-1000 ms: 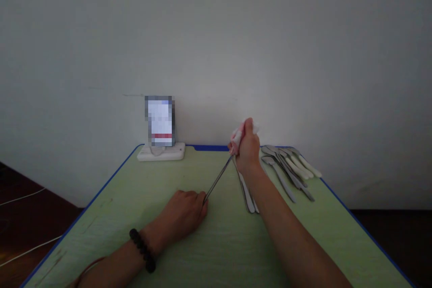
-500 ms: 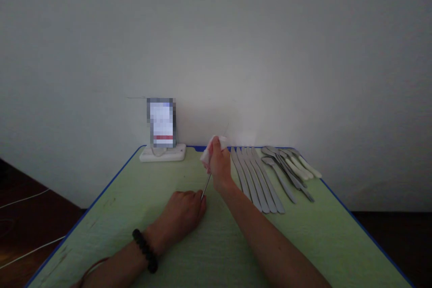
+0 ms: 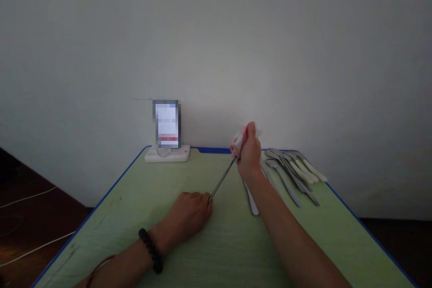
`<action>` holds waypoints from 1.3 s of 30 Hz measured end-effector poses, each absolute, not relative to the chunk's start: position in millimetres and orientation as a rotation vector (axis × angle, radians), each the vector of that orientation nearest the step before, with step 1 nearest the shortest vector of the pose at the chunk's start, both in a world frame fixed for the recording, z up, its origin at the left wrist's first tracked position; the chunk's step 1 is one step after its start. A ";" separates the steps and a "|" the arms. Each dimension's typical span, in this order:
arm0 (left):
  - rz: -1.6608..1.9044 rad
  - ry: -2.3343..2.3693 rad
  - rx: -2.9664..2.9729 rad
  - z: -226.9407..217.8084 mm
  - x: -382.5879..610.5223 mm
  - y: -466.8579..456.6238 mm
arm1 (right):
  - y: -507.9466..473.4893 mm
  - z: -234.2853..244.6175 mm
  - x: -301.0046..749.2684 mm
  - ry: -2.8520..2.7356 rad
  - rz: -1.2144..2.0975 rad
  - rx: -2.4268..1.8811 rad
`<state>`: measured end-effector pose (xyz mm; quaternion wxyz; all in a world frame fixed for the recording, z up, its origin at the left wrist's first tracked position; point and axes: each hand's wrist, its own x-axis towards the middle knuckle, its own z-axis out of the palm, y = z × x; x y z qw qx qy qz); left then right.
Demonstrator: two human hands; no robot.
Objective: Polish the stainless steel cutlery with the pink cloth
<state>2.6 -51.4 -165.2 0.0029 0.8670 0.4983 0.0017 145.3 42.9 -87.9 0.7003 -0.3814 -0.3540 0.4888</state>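
My left hand [image 3: 189, 213] rests on the green table [image 3: 219, 252], fingers closed around the near end of a thin metal knife [image 3: 222, 181] that slants up and to the right. My right hand [image 3: 249, 153] is closed on a pink and white cloth [image 3: 240, 137] wrapped round the far end of that knife. A dark bead bracelet [image 3: 151, 250] circles my left wrist. Behind my right forearm lies a row of table knives [image 3: 251, 195], mostly hidden by the arm.
Several spoons [image 3: 293, 170], some with white handles, lie at the table's back right. A blurred card in a white stand [image 3: 166, 154] sits at the back left against the wall. White cables [image 3: 30, 198] run over the dark floor on the left.
My right hand with the cloth slid down the knife toward my left hand, then back up to its far end. My left hand kept its grip.
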 end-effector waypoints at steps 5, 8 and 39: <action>0.020 1.605 2.681 -168.6 1.5 -51.3 | 32.3 -103.0 120.9 -0.806 1.021 -0.898; 0.007 1.647 2.635 -169.6 1.8 -50.0 | 26.2 -113.8 107.1 -0.870 1.102 -0.962; 1.107 1.228 1.420 -176.5 -20.2 -34.0 | 16.4 -79.7 146.9 -2.441 0.471 -1.111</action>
